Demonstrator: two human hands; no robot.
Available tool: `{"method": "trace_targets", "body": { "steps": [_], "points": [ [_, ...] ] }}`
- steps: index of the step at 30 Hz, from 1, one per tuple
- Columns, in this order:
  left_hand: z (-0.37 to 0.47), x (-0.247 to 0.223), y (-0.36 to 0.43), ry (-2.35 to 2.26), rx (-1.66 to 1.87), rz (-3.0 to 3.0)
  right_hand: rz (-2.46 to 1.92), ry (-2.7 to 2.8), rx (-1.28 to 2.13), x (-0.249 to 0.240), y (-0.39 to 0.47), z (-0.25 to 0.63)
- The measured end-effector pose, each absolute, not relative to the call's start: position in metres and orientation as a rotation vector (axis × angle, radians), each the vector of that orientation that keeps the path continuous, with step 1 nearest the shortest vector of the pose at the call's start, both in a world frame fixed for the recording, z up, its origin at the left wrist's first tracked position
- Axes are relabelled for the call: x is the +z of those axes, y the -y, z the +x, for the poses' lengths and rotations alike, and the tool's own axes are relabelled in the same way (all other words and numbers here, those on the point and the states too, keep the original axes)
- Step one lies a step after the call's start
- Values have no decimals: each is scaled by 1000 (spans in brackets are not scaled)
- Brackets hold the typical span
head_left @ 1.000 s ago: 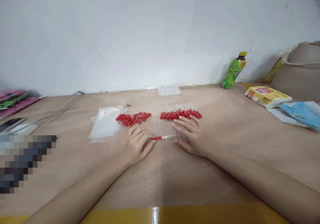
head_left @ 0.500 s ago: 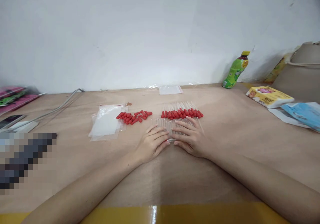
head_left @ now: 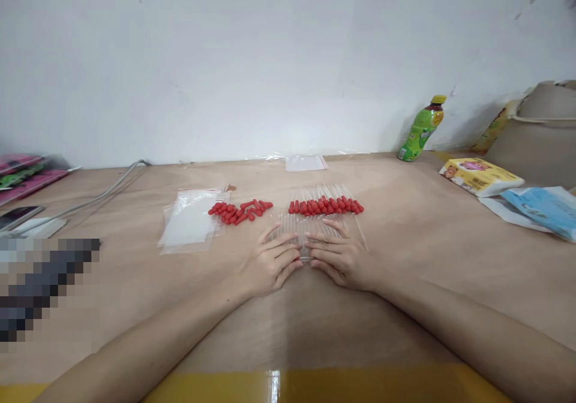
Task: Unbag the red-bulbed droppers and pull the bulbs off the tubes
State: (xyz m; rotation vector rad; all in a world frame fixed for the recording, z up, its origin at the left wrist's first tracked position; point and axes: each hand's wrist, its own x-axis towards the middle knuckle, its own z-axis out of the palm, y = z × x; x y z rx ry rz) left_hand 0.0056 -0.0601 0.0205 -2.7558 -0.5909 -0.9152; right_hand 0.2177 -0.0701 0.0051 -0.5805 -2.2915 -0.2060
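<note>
A row of thin clear tubes [head_left: 288,226] lies on the table in front of me, partly hidden under my fingers. My left hand [head_left: 274,260] rests on its left side, fingers stretched out and slightly apart. From the other side my right hand [head_left: 339,256] lies over the tubes, its fingers also spread. A small red spot shows by the left fingertips; what it belongs to is hidden. Just beyond the hands is a line of droppers with red rubber bulbs [head_left: 326,205], their clear stems pointing away. Loose red rubber bulbs [head_left: 238,211] lie in a heap to the left.
Clear zip bags [head_left: 191,217] are stacked at left, and another bag [head_left: 306,163] lies by the wall. A cable [head_left: 105,194] and phone [head_left: 20,217] are far left. At right stand a green bottle [head_left: 420,130], a yellow tissue pack [head_left: 479,175] and a blue packet [head_left: 542,208].
Both hands have slid slightly toward me, and the right fingers are now farther from the red bulbs. More of the clear tubes shows between and beyond the fingers. The view has shifted a little.
</note>
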Motion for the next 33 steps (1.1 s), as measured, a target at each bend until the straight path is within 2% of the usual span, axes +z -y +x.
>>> {"method": "trace_targets", "body": {
  "steps": [16, 26, 33],
  "points": [
    [-8, 20, 61, 612, -897, -2829, -485, 2249, -197, -3, 69, 229],
    [-38, 20, 37, 999, -1138, -2619, -711, 2128, -191, -5, 62, 245],
    [-56, 32, 0, 1424, -1035, -2405, -756, 2136, -272, -5, 61, 244]
  ]
}}
